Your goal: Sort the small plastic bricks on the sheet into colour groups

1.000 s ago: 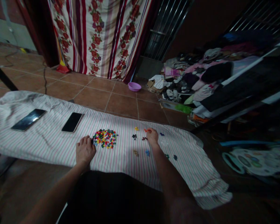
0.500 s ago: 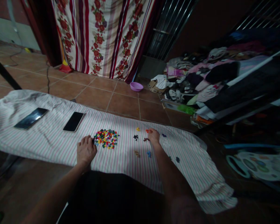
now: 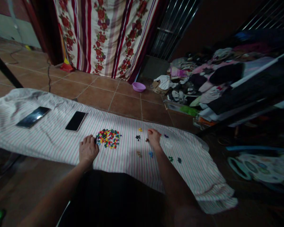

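Note:
A pile of small multicoloured pieces [image 3: 109, 138] lies on the striped cloth [image 3: 130, 164]. My left hand [image 3: 88, 148] rests at the pile's left edge, fingers curled down, with a dark bit at its fingertips too small to make out. Over the orange-red pieces [image 3: 150, 130], which it partly hides, is my right hand [image 3: 154, 138], its fingers pressed together; what they hold is unclear. Small groups lie around it: yellow [image 3: 140, 129], black [image 3: 138, 137], brown [image 3: 147, 140], tan [image 3: 139, 154], blue [image 3: 150, 154], purple [image 3: 166, 136], clear [image 3: 168, 145], green [image 3: 170, 159] and dark grey-green [image 3: 179, 160].
Two phones, one at the far left [image 3: 33, 117] and one nearer the pile [image 3: 76, 121], lie on the cloth. Beyond the cloth, a purple basin [image 3: 139, 87] stands on the tiled floor. Heaped clothes [image 3: 198, 75] fill the right background.
My right hand has shifted slightly left and nearer, now covering more of the orange-red group. The green pieces beside my right forearm show more fully. My left hand stays beside the pile.

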{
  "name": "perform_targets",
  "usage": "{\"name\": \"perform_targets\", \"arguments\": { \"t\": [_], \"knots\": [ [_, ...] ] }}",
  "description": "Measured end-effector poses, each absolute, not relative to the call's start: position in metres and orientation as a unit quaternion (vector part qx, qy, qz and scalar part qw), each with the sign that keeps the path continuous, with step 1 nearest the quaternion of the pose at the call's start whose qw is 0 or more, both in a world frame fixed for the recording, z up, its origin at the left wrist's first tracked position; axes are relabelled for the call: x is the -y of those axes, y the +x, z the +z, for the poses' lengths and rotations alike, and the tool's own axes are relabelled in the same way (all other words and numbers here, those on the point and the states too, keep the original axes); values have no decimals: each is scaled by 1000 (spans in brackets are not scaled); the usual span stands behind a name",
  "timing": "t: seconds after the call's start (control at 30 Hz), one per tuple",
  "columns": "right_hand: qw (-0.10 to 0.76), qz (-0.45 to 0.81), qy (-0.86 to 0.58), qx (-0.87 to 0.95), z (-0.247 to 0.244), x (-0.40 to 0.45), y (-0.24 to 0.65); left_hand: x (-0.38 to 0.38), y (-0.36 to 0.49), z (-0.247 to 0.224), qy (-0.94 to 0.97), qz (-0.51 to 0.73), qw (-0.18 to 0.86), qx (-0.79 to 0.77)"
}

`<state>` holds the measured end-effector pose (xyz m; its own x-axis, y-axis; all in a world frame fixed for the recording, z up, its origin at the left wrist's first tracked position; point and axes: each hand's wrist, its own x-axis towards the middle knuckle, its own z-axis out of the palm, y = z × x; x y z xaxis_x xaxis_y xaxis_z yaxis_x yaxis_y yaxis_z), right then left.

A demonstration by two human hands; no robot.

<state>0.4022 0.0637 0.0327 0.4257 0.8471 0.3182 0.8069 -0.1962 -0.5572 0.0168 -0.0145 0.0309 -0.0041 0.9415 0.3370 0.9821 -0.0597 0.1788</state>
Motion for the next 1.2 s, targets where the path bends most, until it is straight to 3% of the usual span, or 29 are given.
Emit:
{"name": "perform_targets", "arguments": {
  "t": [0.17,0.37,0.7,0.97,1.2],
  "knots": [
    [386,52,-695,604,28,-57,362,14,17,30,-703,-188,53,684],
    [379,100,-630,671,26,-38,301,14,17,29,-702,-192,49,684],
    [255,132,-574,767,30,-15,225,14,16,28,-700,-208,41,682],
    [121,103,-622,767,39,-13,200,14,16,28,-700,-211,37,681],
    [86,115,-640,755,46,-14,190,14,16,30,-700,-209,31,683]
  ]
}}
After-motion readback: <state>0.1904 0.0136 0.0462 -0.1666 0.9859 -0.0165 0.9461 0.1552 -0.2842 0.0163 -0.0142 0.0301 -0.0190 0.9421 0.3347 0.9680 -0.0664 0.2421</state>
